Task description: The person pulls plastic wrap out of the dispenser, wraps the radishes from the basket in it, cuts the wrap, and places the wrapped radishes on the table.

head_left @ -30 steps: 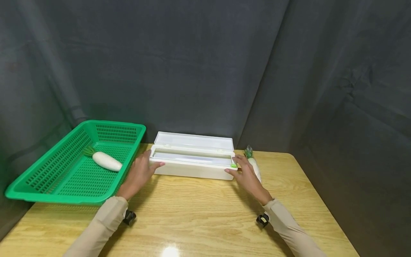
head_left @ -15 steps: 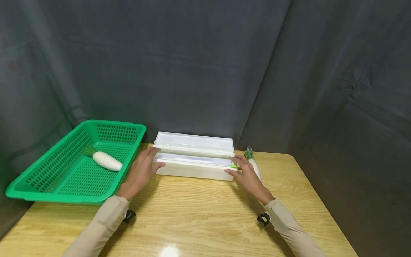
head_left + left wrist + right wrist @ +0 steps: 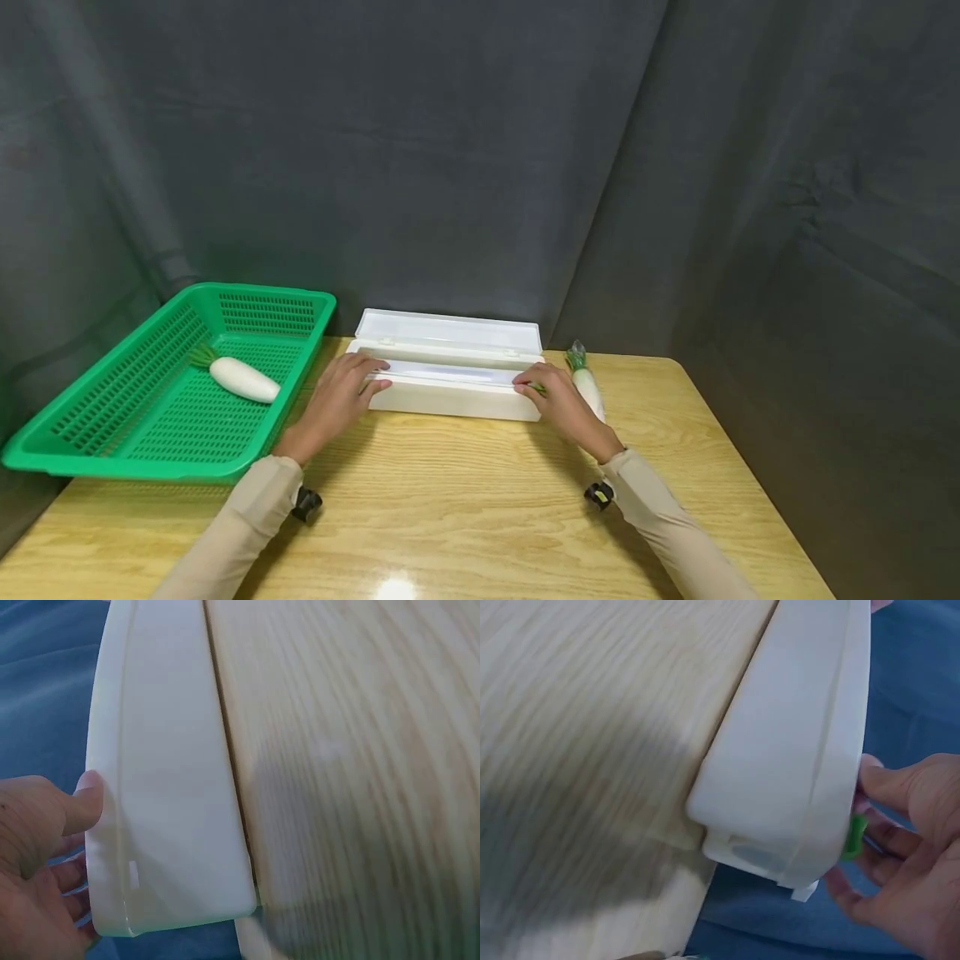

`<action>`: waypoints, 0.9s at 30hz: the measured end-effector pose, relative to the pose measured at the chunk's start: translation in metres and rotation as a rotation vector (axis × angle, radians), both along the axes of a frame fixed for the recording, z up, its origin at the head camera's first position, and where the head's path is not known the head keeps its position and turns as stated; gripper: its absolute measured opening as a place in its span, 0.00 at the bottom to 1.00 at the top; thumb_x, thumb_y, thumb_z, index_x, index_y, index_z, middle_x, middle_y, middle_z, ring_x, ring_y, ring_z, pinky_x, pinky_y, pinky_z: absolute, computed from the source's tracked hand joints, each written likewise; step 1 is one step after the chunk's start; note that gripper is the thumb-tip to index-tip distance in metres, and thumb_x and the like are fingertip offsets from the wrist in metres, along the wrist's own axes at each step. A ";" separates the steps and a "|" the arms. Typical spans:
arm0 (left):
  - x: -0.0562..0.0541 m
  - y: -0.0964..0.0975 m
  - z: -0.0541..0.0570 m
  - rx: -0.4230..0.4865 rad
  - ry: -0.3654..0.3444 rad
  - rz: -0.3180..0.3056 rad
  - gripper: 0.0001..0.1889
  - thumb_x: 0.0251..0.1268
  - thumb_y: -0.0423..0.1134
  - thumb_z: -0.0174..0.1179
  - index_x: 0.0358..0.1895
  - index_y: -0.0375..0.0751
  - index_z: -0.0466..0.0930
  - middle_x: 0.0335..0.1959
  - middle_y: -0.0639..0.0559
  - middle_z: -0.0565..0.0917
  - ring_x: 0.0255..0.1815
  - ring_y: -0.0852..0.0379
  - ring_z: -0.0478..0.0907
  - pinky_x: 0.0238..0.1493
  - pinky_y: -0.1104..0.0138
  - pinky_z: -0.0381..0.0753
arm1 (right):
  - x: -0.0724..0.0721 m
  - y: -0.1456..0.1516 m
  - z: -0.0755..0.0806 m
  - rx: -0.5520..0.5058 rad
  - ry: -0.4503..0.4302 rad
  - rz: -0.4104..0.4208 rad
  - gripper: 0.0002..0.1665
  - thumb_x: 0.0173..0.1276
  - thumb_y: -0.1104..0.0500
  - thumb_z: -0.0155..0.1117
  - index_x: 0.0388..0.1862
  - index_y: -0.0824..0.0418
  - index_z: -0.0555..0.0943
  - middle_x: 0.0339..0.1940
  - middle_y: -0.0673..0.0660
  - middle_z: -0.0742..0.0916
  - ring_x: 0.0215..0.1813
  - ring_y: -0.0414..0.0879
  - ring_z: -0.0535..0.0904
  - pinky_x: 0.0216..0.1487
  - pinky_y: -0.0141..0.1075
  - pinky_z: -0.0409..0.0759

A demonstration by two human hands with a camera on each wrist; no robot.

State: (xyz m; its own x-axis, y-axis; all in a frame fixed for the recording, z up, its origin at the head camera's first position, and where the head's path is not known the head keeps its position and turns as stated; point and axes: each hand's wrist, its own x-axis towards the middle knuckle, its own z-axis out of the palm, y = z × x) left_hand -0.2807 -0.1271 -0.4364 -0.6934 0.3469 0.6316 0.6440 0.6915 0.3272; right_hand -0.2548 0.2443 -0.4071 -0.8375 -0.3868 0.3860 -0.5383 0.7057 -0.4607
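Note:
A long white cling film dispenser [image 3: 453, 398] lies on the table with its lid [image 3: 450, 329] tipped back and a pale roll [image 3: 450, 372] showing inside. At its left end my left hand [image 3: 336, 404] has its fingertips over the front rim and its thumb just in front, pinching at the film's edge. My right hand [image 3: 564, 407] pinches the same edge near the right end, around a green slide cutter [image 3: 853, 837]. The clear film itself barely shows. In the left wrist view, the left thumb [image 3: 90, 799] rests along the dispenser's rim.
A green basket [image 3: 150, 467] on the left holds a white radish [image 3: 243, 380] with green stems. Another white radish [image 3: 588, 390], its stem end shiny, lies just beyond my right hand. A dark curtain [image 3: 450, 167] stands behind the wooden table [image 3: 450, 500].
Both hands have shifted inward from the dispenser's ends, their fingertips now over its front rim at the film's edge. The right hand now covers most of the green cutter. Head view shifts slightly.

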 end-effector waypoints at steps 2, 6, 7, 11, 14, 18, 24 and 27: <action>-0.002 0.000 0.001 0.006 -0.036 0.003 0.11 0.64 0.37 0.73 0.46 0.35 0.88 0.43 0.41 0.88 0.52 0.38 0.82 0.59 0.43 0.76 | -0.003 -0.002 0.003 0.004 0.000 0.003 0.08 0.72 0.65 0.69 0.47 0.65 0.89 0.44 0.57 0.90 0.49 0.53 0.85 0.53 0.48 0.85; -0.004 0.000 0.003 0.038 -0.094 0.007 0.09 0.63 0.37 0.73 0.41 0.36 0.88 0.40 0.42 0.89 0.51 0.39 0.81 0.58 0.42 0.74 | -0.009 -0.004 0.006 0.008 0.008 -0.008 0.04 0.70 0.64 0.71 0.40 0.63 0.90 0.37 0.55 0.89 0.40 0.46 0.82 0.43 0.42 0.83; -0.005 0.001 0.004 0.047 -0.111 0.004 0.08 0.64 0.37 0.73 0.40 0.36 0.89 0.39 0.43 0.89 0.50 0.39 0.81 0.58 0.42 0.73 | -0.010 -0.004 0.006 0.000 0.005 -0.009 0.03 0.69 0.64 0.71 0.39 0.63 0.90 0.35 0.54 0.88 0.38 0.45 0.80 0.41 0.40 0.81; -0.008 0.004 0.011 0.099 -0.205 0.012 0.05 0.68 0.34 0.69 0.38 0.35 0.90 0.37 0.42 0.91 0.49 0.38 0.81 0.58 0.40 0.70 | -0.014 -0.003 0.006 -0.045 -0.033 -0.014 0.03 0.70 0.66 0.70 0.36 0.62 0.90 0.32 0.53 0.86 0.35 0.42 0.76 0.38 0.35 0.76; -0.010 0.007 0.018 0.136 -0.271 0.040 0.06 0.69 0.33 0.68 0.37 0.34 0.92 0.37 0.42 0.92 0.45 0.39 0.84 0.57 0.41 0.73 | -0.015 -0.005 0.004 -0.048 -0.033 -0.032 0.04 0.71 0.67 0.70 0.35 0.62 0.88 0.31 0.53 0.85 0.35 0.42 0.75 0.39 0.35 0.75; -0.011 0.010 0.024 0.194 -0.357 0.091 0.06 0.69 0.33 0.68 0.37 0.34 0.93 0.39 0.42 0.92 0.35 0.47 0.83 0.46 0.51 0.79 | -0.017 -0.009 0.001 0.021 0.058 -0.057 0.06 0.71 0.67 0.69 0.32 0.62 0.86 0.30 0.53 0.83 0.35 0.44 0.75 0.41 0.40 0.74; -0.012 0.013 0.025 0.236 -0.335 0.144 0.06 0.68 0.33 0.69 0.36 0.34 0.93 0.39 0.42 0.92 0.38 0.45 0.86 0.41 0.54 0.81 | -0.019 -0.013 -0.007 0.094 0.200 -0.089 0.06 0.71 0.69 0.69 0.33 0.64 0.82 0.32 0.57 0.84 0.36 0.52 0.78 0.43 0.51 0.77; -0.012 0.013 0.021 0.229 -0.263 0.161 0.06 0.67 0.32 0.70 0.34 0.33 0.92 0.35 0.40 0.91 0.36 0.43 0.86 0.41 0.50 0.82 | -0.020 -0.014 -0.010 0.121 0.229 -0.099 0.06 0.71 0.69 0.69 0.34 0.64 0.81 0.32 0.57 0.83 0.37 0.53 0.78 0.43 0.51 0.77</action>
